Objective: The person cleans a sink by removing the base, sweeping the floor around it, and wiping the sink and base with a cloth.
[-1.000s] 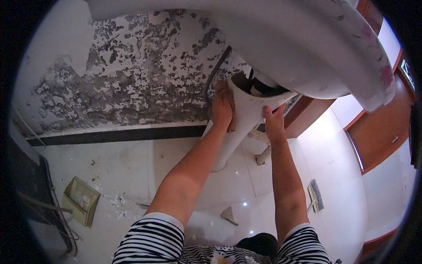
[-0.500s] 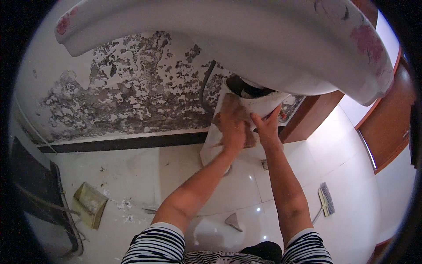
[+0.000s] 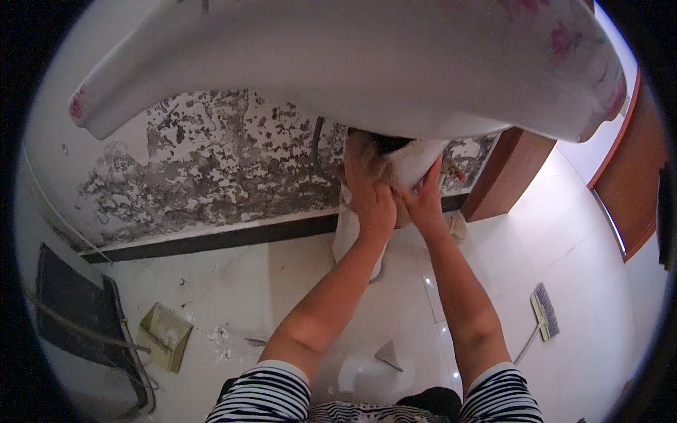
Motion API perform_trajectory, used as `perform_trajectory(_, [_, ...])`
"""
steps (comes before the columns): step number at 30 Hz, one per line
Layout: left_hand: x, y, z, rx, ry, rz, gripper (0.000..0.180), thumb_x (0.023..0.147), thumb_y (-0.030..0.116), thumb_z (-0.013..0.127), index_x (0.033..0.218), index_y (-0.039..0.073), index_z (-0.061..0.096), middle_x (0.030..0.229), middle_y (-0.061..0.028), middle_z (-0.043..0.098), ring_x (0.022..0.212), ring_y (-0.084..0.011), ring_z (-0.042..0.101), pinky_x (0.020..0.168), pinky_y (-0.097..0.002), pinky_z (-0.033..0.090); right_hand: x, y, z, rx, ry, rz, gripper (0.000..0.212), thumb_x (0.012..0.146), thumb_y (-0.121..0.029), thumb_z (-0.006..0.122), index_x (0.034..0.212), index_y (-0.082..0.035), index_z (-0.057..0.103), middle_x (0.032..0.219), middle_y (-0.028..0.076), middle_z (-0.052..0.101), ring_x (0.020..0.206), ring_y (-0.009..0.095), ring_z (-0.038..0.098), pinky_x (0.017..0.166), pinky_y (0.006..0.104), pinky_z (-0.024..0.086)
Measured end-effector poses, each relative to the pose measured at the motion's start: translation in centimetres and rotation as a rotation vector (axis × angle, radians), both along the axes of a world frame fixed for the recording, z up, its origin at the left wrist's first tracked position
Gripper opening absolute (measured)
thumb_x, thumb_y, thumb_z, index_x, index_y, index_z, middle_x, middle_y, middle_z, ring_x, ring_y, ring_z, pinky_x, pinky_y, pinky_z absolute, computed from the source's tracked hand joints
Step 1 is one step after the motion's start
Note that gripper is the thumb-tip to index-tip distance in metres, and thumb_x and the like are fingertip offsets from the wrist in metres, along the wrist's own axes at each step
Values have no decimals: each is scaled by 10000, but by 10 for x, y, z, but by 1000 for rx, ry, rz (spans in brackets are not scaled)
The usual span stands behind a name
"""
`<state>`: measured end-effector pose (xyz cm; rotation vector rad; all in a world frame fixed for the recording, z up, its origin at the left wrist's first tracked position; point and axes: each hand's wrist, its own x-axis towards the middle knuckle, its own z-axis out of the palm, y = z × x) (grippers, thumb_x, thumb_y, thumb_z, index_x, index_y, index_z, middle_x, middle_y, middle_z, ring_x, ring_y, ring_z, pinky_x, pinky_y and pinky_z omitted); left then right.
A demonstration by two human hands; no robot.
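Observation:
A white ceramic washbasin [image 3: 338, 70] with pink flower patterns hangs across the top of the view. Beneath it stands its white pedestal [image 3: 415, 163], tilted, with a dark hollow showing at its upper end. My left hand [image 3: 368, 187] grips the pedestal's left side near the upper rim, its fingers partly blurred. Against the right side, my right hand [image 3: 423, 201] holds on with the thumb in front and fingers reaching round. The two hands are close together. My forearms hide part of the pedestal's lower portion.
Behind is a wall [image 3: 233, 162] with peeling, stained paint and a dark skirting [image 3: 226, 238]. A grey hose [image 3: 316, 144] hangs beside the pedestal. On the tiled floor lie a dustpan [image 3: 166, 337], a broom [image 3: 544, 311], white debris [image 3: 220, 338] and a triangular shard [image 3: 388, 356]. A wooden door frame [image 3: 509, 173] stands right.
My left hand has shifted up toward the pedestal's rim. The right hand still holds the right side. The whole view has shifted a little, and the basin fills more of the top.

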<state>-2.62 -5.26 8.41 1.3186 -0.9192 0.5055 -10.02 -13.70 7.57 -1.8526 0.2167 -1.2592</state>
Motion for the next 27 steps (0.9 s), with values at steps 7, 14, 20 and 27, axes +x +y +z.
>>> perform_trajectory(7, [69, -10, -110, -254, 700, -481, 356, 847, 206, 369, 1144, 12, 403, 1251, -181, 338, 1157, -310, 311, 984, -377, 208, 15, 18, 9, 49, -23, 42, 1044, 608, -32, 674, 1307, -37, -102, 1336, 194, 139, 1205, 278, 233, 989, 364, 221])
perform_trajectory(14, [33, -1, -50, -61, 260, -64, 254, 834, 123, 360, 1015, 15, 501, 1157, -200, 435, 1059, -334, 412, 929, -386, 281, 7, 11, 1, 173, 3, 59, 1006, 645, 11, 633, 1311, -70, -117, 1322, 182, 177, 1187, 259, 252, 974, 346, 245])
perform_trajectory(20, [74, -50, -221, 123, 538, -98, 326, 827, 169, 363, 1100, 20, 459, 1189, -189, 415, 1108, -322, 371, 947, -355, 265, -2, 22, 7, 11, 125, -137, 765, 793, -91, 521, 1314, -39, -37, 1302, 162, 216, 1164, 240, 271, 974, 337, 206])
perform_trajectory(27, [63, -34, -247, 90, 941, -189, 375, 815, 226, 387, 1114, 14, 467, 1190, -164, 424, 1136, -295, 360, 975, -350, 247, 9, 14, -3, -47, 72, -122, 781, 794, -143, 537, 1311, -29, -37, 1321, 187, 191, 1181, 277, 257, 992, 350, 189])
